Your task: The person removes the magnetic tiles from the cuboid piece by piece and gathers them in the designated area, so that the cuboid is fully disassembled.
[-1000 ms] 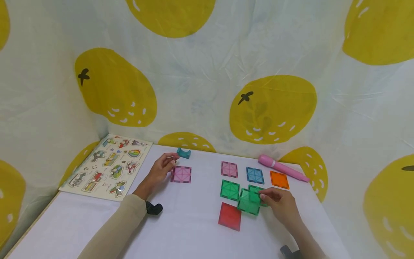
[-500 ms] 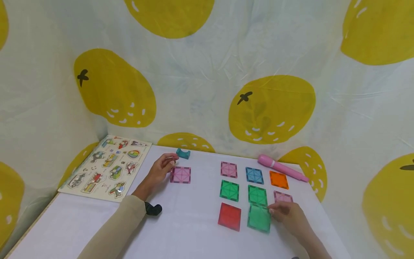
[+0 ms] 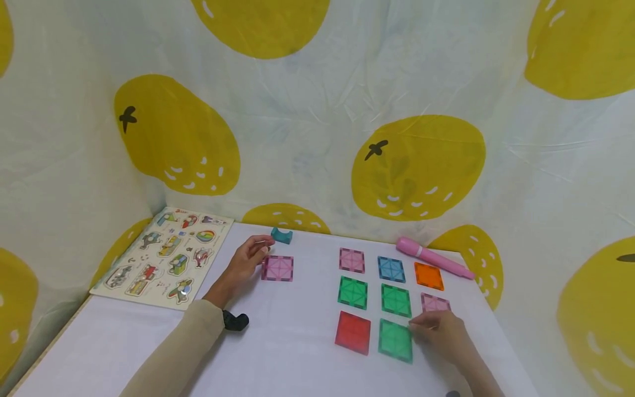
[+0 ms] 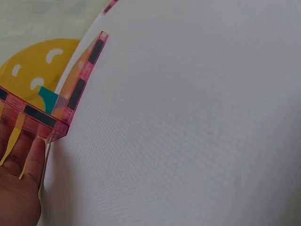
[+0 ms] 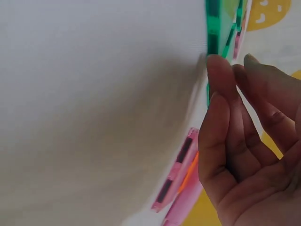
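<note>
In the head view my left hand (image 3: pixel 244 260) holds a pink translucent magnetic tile (image 3: pixel 278 268) by its left side. Fingers show through this tile (image 4: pixel 33 110) in the left wrist view, where it sits above the tabletop. My right hand (image 3: pixel 440 333) has its fingertips on the right edge of a green magnetic tile (image 3: pixel 395 340). Part of that edge is hidden by a fingertip (image 5: pixel 220 70) in the right wrist view. The green tile stands in rows with a red tile (image 3: pixel 353 332), two more green ones, two pink, a blue (image 3: pixel 391 269) and an orange (image 3: pixel 429 275).
A teal notched block (image 3: pixel 281 235) lies just beyond my left fingers. Picture puzzle board (image 3: pixel 163 256) at the table's left; pink pen-like stick (image 3: pixel 435 258) at the back right. A curtain printed with yellow fruit (image 3: pixel 419 165) rises behind the white table (image 3: pixel 297 353).
My right hand has brought the green tile down and toward the near side, from over another green tile to beside the red one. The left hand and its pink tile have stayed put.
</note>
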A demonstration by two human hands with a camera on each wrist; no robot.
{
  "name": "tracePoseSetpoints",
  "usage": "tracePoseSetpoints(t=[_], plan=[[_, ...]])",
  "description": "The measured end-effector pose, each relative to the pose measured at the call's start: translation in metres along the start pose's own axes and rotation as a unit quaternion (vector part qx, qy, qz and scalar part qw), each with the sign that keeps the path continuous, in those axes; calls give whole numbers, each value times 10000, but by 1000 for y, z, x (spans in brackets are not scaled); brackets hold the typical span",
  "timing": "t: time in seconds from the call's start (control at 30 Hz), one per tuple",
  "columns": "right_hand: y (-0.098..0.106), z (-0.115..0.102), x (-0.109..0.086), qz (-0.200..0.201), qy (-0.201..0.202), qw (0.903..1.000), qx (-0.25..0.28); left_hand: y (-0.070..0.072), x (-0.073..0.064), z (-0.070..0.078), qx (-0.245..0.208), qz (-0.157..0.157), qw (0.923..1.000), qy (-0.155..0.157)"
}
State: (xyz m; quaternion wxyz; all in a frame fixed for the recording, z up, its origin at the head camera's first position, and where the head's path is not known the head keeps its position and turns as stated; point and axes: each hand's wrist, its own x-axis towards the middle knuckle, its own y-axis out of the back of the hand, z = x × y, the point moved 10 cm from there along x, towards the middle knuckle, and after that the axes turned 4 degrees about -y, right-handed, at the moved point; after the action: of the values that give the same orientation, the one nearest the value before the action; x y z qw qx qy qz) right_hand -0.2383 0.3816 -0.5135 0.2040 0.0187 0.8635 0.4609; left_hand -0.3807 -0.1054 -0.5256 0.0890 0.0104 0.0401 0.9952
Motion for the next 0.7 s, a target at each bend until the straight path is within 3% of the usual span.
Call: tracePoseSetpoints(t=[0.17, 0.4, 0.7], plan=[[6, -29, -10, 213, 481, 9986, -61, 0, 0, 1, -8, 4, 10000, -15], [-4, -80, -12, 230, 1078, 9923, 571, -1, -1, 4, -27, -109, 9999, -42], [-37, -167, -2, -203, 2214, 9668, 1261, 0, -6, 14, 444, -554, 9975, -65]])
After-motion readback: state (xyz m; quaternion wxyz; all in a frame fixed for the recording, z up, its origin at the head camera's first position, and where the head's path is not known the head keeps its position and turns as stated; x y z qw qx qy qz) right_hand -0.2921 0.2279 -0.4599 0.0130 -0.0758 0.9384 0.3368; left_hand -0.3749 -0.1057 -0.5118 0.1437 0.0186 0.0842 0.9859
